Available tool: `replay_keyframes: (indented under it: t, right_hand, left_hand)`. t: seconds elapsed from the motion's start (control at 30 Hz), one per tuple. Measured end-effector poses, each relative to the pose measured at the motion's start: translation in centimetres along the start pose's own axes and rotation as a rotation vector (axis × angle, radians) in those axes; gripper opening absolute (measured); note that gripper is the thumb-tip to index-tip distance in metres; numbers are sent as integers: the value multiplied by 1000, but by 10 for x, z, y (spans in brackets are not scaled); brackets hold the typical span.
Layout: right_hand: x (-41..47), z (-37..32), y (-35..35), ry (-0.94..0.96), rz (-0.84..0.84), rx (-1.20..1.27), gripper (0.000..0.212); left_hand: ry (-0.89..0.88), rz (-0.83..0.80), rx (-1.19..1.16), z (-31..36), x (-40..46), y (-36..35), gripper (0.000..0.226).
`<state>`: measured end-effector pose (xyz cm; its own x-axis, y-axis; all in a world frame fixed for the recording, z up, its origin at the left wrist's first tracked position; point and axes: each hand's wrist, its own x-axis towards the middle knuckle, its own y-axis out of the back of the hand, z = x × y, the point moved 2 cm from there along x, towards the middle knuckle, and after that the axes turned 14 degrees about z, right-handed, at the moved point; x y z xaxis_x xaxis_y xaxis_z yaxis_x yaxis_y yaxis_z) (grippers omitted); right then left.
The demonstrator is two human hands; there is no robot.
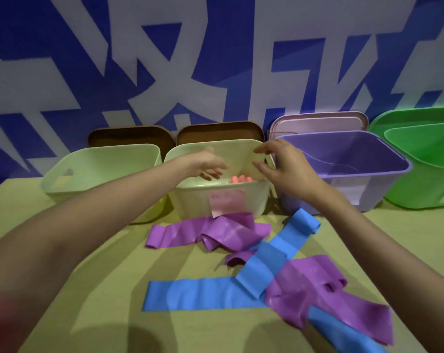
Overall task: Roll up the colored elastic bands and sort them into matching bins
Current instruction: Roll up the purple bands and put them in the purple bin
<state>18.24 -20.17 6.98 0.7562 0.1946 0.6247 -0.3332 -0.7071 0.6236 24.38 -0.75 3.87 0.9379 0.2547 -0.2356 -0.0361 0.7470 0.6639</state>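
My left hand (208, 165) and my right hand (282, 166) hover over the middle cream bin (190, 200), fingers spread and holding nothing. A rolled pink band (240, 179) lies inside that bin, between the two hands. A pink label (227, 201) is stuck on the bin's front wall. On the table in front lie loose bands: a purple one (210, 234) near the bin, a blue one (277, 258) crossing diagonally, a flat blue one (198, 294), and another purple one (315, 294) at the right.
An empty cream bin (101, 169) stands at the left, a purple bin (355, 169) and a green bin (424, 164) at the right. Brown lids (129, 136) and a pink lid (317, 123) lean against the blue-and-white wall behind.
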Motion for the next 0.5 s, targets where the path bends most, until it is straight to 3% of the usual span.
replay_keyframes:
  t: [0.27,0.37,0.5]
  right_hand:
    - [-61,-31,41,104,93,182,25]
    - [-91,-29,47,85,40,169,27]
    - [-129,-19,48,18,-24,165,30]
  left_hand:
    - [-545,418,-230,14,-101,31,12]
    - [-609,436,-301,-5,-136,24,10]
    - [-548,349,-330,-44,-163,3,10]
